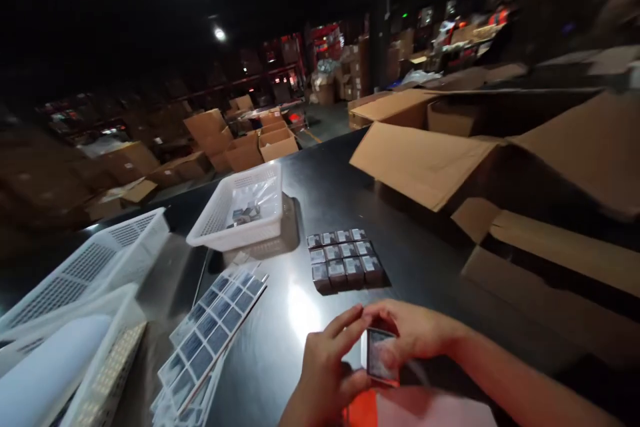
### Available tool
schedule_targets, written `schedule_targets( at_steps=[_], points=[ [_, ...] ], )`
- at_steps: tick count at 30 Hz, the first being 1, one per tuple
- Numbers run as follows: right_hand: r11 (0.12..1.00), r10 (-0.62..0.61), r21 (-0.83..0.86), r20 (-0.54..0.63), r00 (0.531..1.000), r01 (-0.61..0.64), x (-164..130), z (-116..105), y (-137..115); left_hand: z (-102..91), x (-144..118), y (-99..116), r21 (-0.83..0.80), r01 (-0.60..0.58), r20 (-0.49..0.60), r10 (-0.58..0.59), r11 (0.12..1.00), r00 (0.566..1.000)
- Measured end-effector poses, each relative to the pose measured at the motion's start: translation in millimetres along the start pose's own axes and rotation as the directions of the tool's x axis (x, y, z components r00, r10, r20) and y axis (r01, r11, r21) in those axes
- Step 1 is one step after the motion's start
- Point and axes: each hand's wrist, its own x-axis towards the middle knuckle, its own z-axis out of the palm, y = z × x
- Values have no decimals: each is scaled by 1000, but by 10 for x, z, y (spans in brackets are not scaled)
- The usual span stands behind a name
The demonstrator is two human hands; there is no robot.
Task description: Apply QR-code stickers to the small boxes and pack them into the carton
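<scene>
A small dark box (pixel 379 355) with a pale edge is held low in front of me, close to the near side of the table. My right hand (pixel 417 332) grips it with the thumb across its face. From the other side, my left hand (pixel 333 363) pinches its left edge between fingers and thumb. Beyond my hands, several small dark boxes (pixel 345 260) stand packed in rows, with printed labels on top. Sheets of dark rectangular labels (pixel 213 330) lie in a loose, fanned stack to the left. An orange and pale pink surface (pixel 400 407) shows beneath the held box.
A white plastic basket (pixel 235 233) with a clear bag and small items stands at the back left of the shiny dark table (pixel 320 193). More white baskets (pixel 107 260) are at far left. Large open cartons (pixel 425 160) fill the right side.
</scene>
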Motion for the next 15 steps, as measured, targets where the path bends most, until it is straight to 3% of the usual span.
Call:
schedule_targets(
  at_steps=[6,12,15],
  points=[
    [975,74,220,-269,960,-14,-152,178,-35,84,-69,-22,-21,-114,-21,114,993,993],
    [909,193,414,-302,933,-54,-153,305,-13,219,-177,-57,97,-89,-164,104,991,981],
    [905,214,424,-389,896,-33,-197,266,-28,218,-177,-46,162,-69,-228,106,984,968]
  ],
)
